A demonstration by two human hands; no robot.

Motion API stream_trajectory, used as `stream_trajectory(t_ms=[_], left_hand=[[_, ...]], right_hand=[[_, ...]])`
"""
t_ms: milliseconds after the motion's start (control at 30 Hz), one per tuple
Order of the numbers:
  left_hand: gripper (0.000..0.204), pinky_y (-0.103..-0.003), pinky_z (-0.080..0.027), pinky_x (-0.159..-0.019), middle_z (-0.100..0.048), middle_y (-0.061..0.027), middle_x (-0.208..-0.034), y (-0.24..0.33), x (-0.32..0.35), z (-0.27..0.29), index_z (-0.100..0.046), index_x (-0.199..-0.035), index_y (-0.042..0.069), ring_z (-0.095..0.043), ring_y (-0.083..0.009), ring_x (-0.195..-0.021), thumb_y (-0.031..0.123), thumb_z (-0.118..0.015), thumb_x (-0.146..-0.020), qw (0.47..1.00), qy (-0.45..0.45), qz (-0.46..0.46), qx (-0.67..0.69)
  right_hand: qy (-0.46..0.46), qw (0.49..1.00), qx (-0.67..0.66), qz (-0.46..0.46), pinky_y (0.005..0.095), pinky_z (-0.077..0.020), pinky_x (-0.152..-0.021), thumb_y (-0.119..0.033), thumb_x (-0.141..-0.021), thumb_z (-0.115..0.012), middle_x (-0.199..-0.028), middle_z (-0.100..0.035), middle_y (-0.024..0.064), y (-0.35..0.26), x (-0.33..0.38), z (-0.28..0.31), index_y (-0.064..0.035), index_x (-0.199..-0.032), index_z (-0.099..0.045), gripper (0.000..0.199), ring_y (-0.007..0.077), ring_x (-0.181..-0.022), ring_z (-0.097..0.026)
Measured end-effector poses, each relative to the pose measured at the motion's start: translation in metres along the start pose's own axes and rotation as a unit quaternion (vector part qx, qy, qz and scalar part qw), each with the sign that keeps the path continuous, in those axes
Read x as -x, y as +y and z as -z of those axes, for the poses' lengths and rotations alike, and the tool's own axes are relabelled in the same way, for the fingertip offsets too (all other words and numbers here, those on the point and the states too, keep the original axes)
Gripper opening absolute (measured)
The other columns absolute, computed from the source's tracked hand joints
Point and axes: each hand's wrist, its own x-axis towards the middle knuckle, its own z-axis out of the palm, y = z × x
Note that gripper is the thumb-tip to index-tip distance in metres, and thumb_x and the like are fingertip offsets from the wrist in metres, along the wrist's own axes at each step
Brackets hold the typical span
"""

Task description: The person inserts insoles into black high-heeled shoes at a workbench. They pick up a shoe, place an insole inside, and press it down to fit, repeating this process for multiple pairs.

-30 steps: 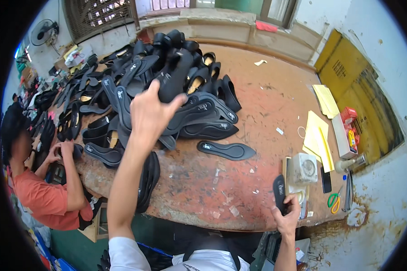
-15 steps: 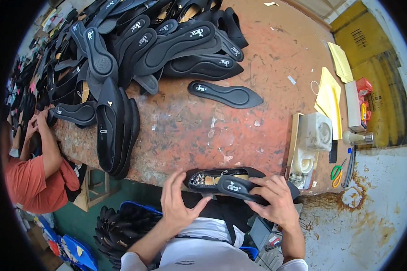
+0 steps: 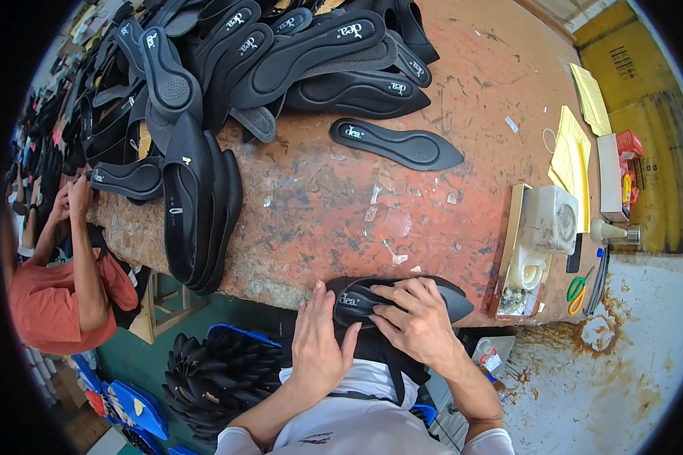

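A black shoe [image 3: 448, 297] with a black insole [image 3: 357, 297] laid into it sits at the near edge of the worn reddish table [image 3: 319, 220]. My right hand [image 3: 416, 322] lies on top of it, fingers spread and pressing the insole down. My left hand [image 3: 320, 343] rests flat against the heel end at the table's edge. A single black insole [image 3: 396, 144] lies alone further out on the table. Behind it spreads a big heap of black insoles and shoes [image 3: 235, 68].
Another person in an orange shirt [image 3: 49, 303] works at the left end of the table. A wooden tray [image 3: 512, 262] with a white block, green scissors [image 3: 578, 292], yellow sheets [image 3: 573, 155] and a red box [image 3: 628, 144] are at right. Stacked black soles [image 3: 220, 371] sit in a bin below.
A second ago my left hand reached into the far heap while the right held an insole. Now both hands are at the near edge, pressing the insole into the shoe.
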Motion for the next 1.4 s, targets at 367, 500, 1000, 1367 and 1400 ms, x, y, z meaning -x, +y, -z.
stream_trajectory(t_ms=[367,500,1000,1367,1400], left_hand=[[0.048,-0.058,-0.045,-0.109,-0.043,-0.039,-0.16,0.018,-0.028,0.006,-0.071,-0.124,-0.015,-0.048,-0.0504,-0.138,0.021,-0.071,-0.093,0.983,-0.122,0.007,-0.134],[0.049,-0.056,-0.044,-0.105,-0.044,-0.0369,-0.16,0.019,-0.03,0.006,-0.073,-0.122,-0.015,-0.048,-0.049,-0.139,0.022,-0.071,-0.09,0.977,-0.139,0.016,-0.16],[0.052,-0.051,-0.055,-0.102,-0.042,-0.0286,-0.166,0.01,-0.041,0.014,-0.073,-0.117,-0.018,-0.051,-0.0495,-0.135,0.025,-0.078,-0.088,0.976,-0.169,-0.065,-0.121],[0.043,-0.054,-0.053,-0.075,-0.066,-0.0172,-0.125,0.021,-0.005,-0.09,-0.074,-0.119,0.003,-0.062,-0.0407,-0.096,0.03,-0.075,-0.086,0.965,-0.189,-0.178,0.036],[0.045,-0.055,-0.052,-0.075,-0.064,-0.0185,-0.128,0.024,-0.009,-0.094,-0.073,-0.122,0.003,-0.061,-0.0416,-0.097,0.03,-0.074,-0.086,0.968,-0.186,-0.166,0.037]], right_hand=[[-0.022,0.999,0.036,-0.012,0.0456,-0.0466,-0.102,-0.022,-0.084,-0.086,-0.125,-0.074,0.007,-0.003,-0.004,0.0,-0.0032,-0.105,-0.081,0.028,0.0275,-0.111,-0.064],[0.053,0.948,0.194,-0.248,0.0464,-0.0444,-0.091,-0.045,-0.07,-0.099,-0.103,-0.065,0.0115,-0.026,0.003,0.018,-0.0029,-0.121,-0.07,0.072,0.0328,-0.102,-0.061],[0.024,0.955,0.153,-0.254,0.0488,-0.0483,-0.088,-0.027,-0.076,-0.096,-0.102,-0.061,0.0139,0.005,0.007,0.005,-0.0045,-0.11,-0.064,0.052,0.0373,-0.101,-0.062],[-0.105,0.957,0.172,-0.21,0.0653,-0.0327,-0.126,-0.037,-0.095,-0.078,-0.164,-0.045,0.0346,-0.054,0.056,0.005,0.0074,-0.156,-0.05,0.081,0.0515,-0.155,-0.042],[-0.077,0.962,0.15,-0.213,0.0666,-0.0294,-0.126,-0.038,-0.096,-0.076,-0.166,-0.043,0.0352,-0.049,0.052,0.001,0.0076,-0.158,-0.048,0.082,0.0524,-0.156,-0.039]])
